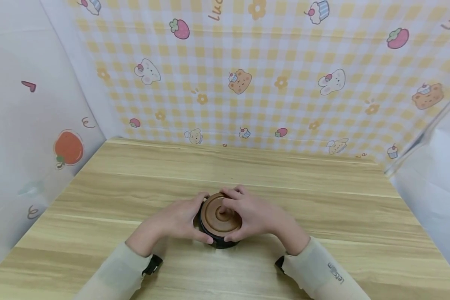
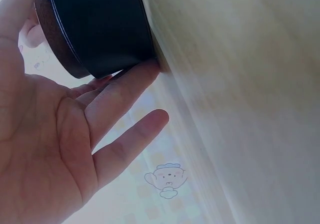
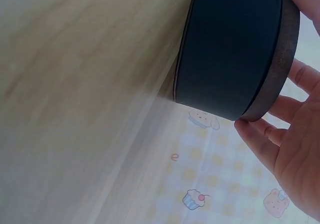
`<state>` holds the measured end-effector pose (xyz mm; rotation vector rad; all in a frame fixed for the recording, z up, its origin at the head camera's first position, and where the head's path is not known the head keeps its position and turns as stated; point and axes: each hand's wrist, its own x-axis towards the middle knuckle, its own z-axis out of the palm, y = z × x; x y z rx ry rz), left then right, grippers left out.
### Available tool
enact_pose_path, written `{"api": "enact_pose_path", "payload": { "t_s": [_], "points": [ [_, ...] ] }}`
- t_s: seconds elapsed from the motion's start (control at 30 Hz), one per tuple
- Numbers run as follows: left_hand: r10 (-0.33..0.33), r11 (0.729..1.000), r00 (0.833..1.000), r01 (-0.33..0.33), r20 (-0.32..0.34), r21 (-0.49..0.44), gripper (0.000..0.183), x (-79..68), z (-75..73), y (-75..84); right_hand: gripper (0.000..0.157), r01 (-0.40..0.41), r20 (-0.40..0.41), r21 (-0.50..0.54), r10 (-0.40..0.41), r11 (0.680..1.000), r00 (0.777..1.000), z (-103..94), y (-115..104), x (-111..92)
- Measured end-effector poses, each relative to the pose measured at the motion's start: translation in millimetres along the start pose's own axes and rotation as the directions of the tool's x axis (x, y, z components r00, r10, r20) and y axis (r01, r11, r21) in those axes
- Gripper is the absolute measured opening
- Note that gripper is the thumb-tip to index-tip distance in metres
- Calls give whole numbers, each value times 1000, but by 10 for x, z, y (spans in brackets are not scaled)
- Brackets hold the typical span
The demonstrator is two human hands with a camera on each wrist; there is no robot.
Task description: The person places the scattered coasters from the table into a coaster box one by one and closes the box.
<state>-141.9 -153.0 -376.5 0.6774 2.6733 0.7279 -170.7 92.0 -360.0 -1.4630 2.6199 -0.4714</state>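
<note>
A round black container [image 1: 223,243] with a brown lid [image 1: 211,223] stands upright on the table. A spiral groove winds over the lid's top. My left hand [image 1: 180,218] holds the container's left side, thumb at the front and fingers toward the back; in the left wrist view, the little finger of the left hand [image 2: 45,149] sticks out free of the smooth black wall [image 2: 102,29]. Around the lid's right edge curl the fingers of my right hand [image 1: 258,212], one finger over its top. The right wrist view shows the right hand [image 3: 305,149] at the lid's rim [image 3: 284,52].
The wood-grain table [image 1: 135,166] extends on all sides of the container. A yellow checked cloth [image 1: 262,54] with cartoon prints hangs along the back, and a white printed sheet [image 1: 33,112] hangs at the left. Another pale sheet [image 1: 435,183] borders the right side.
</note>
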Motion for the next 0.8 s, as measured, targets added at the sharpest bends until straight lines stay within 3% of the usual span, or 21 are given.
{"api": "enact_pose_path", "payload": {
  "t_s": [0.5,0.67,0.8],
  "points": [
    [5,1000,1000,-5,17,-11,106,9,-25,-30,49,-31,20,64,30,997,999,15,4,13],
    [60,997,997,-58,55,-46,104,-12,-64,-116,53,-37,36,95,33,995,999,20,13,-4],
    [138,989,988,-133,73,-61,102,-38,-71,-175,67,-68,53,128,62,989,997,0,66,-159]
  ]
}}
